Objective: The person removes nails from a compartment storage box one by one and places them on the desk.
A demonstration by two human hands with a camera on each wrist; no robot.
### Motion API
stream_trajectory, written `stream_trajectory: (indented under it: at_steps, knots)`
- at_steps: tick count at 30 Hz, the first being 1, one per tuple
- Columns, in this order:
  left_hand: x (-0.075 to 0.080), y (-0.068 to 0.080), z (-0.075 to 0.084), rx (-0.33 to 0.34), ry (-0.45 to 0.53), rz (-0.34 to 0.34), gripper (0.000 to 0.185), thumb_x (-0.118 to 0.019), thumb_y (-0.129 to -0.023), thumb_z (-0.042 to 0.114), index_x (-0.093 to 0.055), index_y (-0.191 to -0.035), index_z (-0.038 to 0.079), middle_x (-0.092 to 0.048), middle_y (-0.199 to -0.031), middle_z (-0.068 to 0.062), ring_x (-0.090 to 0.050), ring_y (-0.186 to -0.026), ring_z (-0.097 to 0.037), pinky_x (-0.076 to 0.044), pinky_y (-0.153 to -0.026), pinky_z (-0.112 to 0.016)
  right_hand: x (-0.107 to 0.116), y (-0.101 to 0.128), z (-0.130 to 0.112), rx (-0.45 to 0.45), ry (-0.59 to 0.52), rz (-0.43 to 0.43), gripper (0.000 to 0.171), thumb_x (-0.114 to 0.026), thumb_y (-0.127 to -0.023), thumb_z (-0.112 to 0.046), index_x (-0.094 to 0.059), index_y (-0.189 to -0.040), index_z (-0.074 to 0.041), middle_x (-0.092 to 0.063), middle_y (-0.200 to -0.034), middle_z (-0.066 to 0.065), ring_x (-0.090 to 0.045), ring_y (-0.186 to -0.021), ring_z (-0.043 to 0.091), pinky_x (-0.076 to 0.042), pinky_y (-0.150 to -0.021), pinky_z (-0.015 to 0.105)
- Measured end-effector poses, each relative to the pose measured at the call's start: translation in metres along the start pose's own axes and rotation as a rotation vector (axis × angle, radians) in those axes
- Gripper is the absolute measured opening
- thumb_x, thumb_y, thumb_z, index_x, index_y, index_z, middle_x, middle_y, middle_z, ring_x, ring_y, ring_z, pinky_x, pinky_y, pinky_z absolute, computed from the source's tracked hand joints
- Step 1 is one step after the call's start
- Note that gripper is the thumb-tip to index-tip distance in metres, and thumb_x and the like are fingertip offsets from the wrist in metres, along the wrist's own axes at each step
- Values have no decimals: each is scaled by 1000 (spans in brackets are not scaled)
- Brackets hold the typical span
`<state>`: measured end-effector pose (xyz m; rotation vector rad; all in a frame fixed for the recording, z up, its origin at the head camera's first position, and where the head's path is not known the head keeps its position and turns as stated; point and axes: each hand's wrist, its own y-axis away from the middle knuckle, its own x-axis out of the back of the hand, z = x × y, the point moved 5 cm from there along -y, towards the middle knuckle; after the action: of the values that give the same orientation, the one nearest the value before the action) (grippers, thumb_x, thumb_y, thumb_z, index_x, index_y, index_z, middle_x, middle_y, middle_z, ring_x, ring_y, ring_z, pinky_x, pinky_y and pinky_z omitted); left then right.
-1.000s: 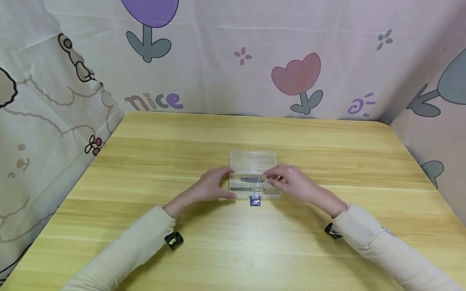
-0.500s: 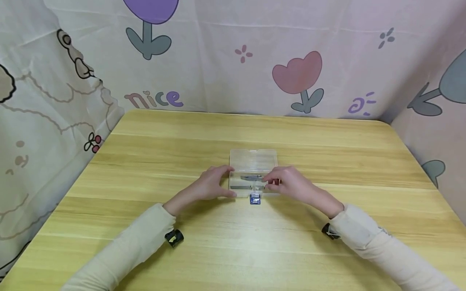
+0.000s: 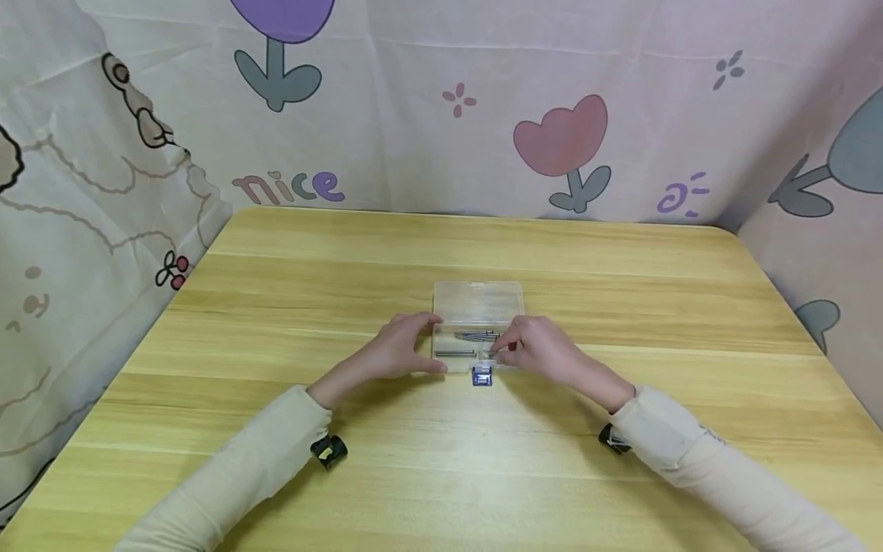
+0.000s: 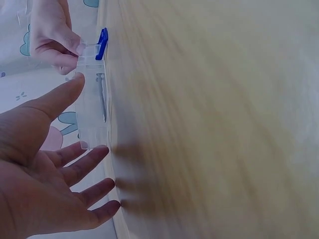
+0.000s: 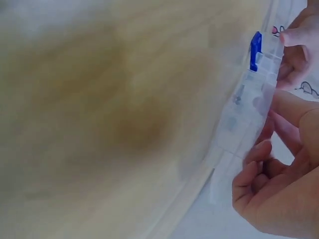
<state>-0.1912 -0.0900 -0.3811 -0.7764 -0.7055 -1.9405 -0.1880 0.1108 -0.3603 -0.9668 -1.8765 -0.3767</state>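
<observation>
Room: pale cloth hangs on three sides (image 3: 414,138), printed with tulips, a sheep and the word "nice".
Table: a light wooden top (image 3: 483,475) with long grain; two small black clips lie near the sleeves.
Box: a small clear plastic case (image 3: 477,326) sits at the table's middle, its lid laid open and flat on the far side, its blue latch (image 3: 482,376) on the near edge.
Contents: thin metal pins (image 3: 476,336) lie loose in the tray, some long, some short.
Left hand: the left hand (image 3: 400,354) rests against the box's left end with fingers straight and relaxed, holding nothing.
Right hand: the right hand (image 3: 541,351) has its fingertips curled in at the tray's right side, pinching there; whether they hold a pin or only the rim I cannot tell.
Risk, box: it looks light, so a push from either side could slide or tip it.
Risk, pins: round and loose, they could roll out and across the smooth wood.
Risk, grip: a thin pin may slip from a fingertip pinch.
</observation>
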Motion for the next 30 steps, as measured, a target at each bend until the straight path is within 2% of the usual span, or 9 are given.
stream_trajectory:
  at_steps: [4, 9, 13, 17, 30]
  knots:
    - [0, 0, 0, 3, -1, 2, 78, -83, -76, 32, -47, -139, 3, -51, -138, -14, -37, -131, -37, -28, -107, -53, 0, -2, -2, -37, 29, -17, 7, -78, -79, -6, -78, -86, -8, -63, -73, -7, -45, -61, 6, -40, -54, 24]
    - [0, 0, 1, 2, 2, 6, 77, -83, -77, 31, -47, -139, 2, -52, -137, -14, -38, -129, -37, -30, -105, -53, -1, -2, -3, -49, 79, 59, 8, -81, -75, -7, -79, -82, -10, -60, -73, -6, -47, -66, 9, -41, -59, 26]
    - [0, 0, 2, 0, 6, 5, 77, -83, -76, 31, -47, -138, 2, -52, -136, -14, -38, -129, -37, -31, -105, -52, -2, -1, -1, -67, 53, 99, 9, -82, -73, -5, -78, -79, -10, -61, -73, -5, -50, -69, 10, -42, -62, 27]
    - [0, 0, 2, -3, 5, 7, 77, -83, -76, 32, -47, -138, 2, -52, -136, -15, -39, -128, -37, -32, -103, -52, -2, -1, 1, -93, 33, 93, 9, -83, -73, -6, -78, -78, -11, -63, -75, -5, -51, -71, 11, -42, -64, 28]
    - [0, -2, 1, 1, -5, 6, 79, -83, -76, 34, -47, -139, 3, -52, -137, -14, -39, -128, -36, -32, -104, -52, -6, -6, 6, -134, 74, 50, 11, -85, -70, -8, -78, -77, -15, -64, -74, -8, -51, -69, 9, -41, -60, 27]
